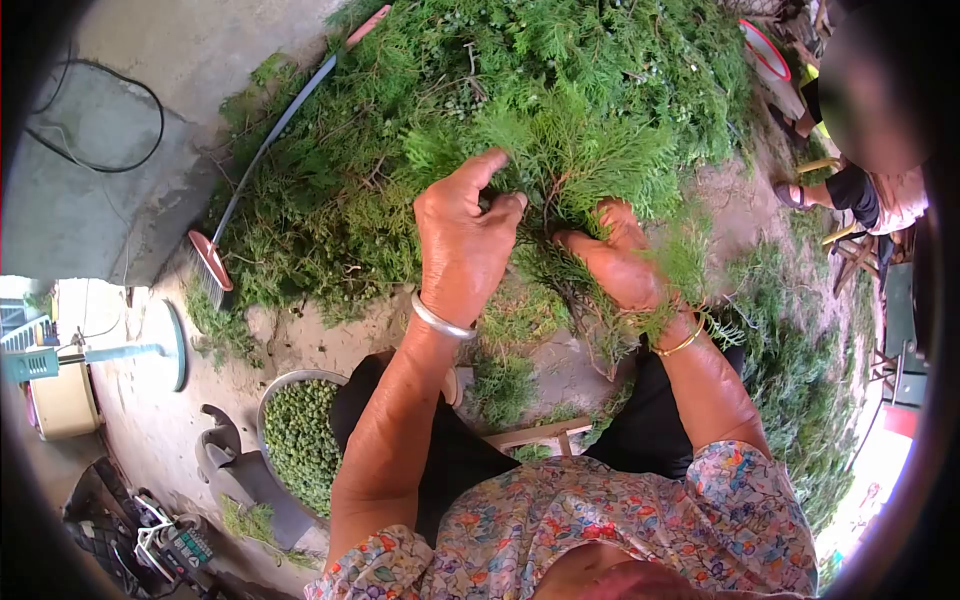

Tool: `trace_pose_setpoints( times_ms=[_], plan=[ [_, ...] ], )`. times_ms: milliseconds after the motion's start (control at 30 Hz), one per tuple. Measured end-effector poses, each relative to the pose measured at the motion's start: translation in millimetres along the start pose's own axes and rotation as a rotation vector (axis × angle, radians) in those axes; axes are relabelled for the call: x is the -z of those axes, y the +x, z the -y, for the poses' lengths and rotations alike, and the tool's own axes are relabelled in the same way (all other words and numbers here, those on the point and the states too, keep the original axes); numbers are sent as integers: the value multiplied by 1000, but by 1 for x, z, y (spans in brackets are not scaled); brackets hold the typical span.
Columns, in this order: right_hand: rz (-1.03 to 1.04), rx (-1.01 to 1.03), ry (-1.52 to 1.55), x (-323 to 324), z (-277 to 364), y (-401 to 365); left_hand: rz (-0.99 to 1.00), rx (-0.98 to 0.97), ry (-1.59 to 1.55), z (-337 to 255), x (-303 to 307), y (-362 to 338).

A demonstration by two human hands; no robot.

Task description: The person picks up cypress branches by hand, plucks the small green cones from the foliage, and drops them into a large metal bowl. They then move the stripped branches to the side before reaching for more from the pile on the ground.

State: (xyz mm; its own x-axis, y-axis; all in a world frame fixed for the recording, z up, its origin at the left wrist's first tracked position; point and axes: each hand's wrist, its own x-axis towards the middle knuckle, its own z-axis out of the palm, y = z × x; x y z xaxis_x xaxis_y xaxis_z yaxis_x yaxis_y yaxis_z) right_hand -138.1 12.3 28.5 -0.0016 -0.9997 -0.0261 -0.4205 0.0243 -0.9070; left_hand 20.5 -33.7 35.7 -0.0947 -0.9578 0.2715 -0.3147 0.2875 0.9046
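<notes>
My right hand (625, 265) is closed around a leafy evergreen sprig (575, 165), whose flat green fronds fan out above it and whose brown stems trail below. Close beside the sprig is my left hand (465, 215), back upward, with a visible gap between thumb and forefinger. Its other fingers are hidden beneath it, and I see nothing between the two that show. A large heap of cut evergreen branches (420, 80) spreads beyond both hands. To my left, a round metal basin (268, 440) holds many small green cones or berries.
A broom (262, 150) lies across the heap's left side. Left of me stand a pale fan (170, 345), a grey elephant-shaped seat (265, 495) and a dark bag (95, 515). Another person (895, 195) sits at the right edge. More branches (800, 390) cover the ground on the right.
</notes>
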Motion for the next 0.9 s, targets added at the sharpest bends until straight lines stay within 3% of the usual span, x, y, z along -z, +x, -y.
trace_pose_setpoints(
  times_ms=[200,333,400,500,633,833,900],
  plan=[
    [61,-41,87,4,-2,0,291,66,-81,5,10,7],
    [101,-91,2,12,-3,1,267,82,-140,4,8,5],
    [44,-30,-268,12,-18,0,218,-236,67,3,9,6],
    [5,-183,-342,12,-6,-4,291,-205,154,-2,9,2],
    [8,-174,-221,13,3,-3,267,-308,264,6,1,-1],
    [85,-169,-335,15,-5,-6,453,-328,366,7,8,-1],
    [133,-221,-67,22,0,-7,501,-338,294,9,11,0]
  ],
)
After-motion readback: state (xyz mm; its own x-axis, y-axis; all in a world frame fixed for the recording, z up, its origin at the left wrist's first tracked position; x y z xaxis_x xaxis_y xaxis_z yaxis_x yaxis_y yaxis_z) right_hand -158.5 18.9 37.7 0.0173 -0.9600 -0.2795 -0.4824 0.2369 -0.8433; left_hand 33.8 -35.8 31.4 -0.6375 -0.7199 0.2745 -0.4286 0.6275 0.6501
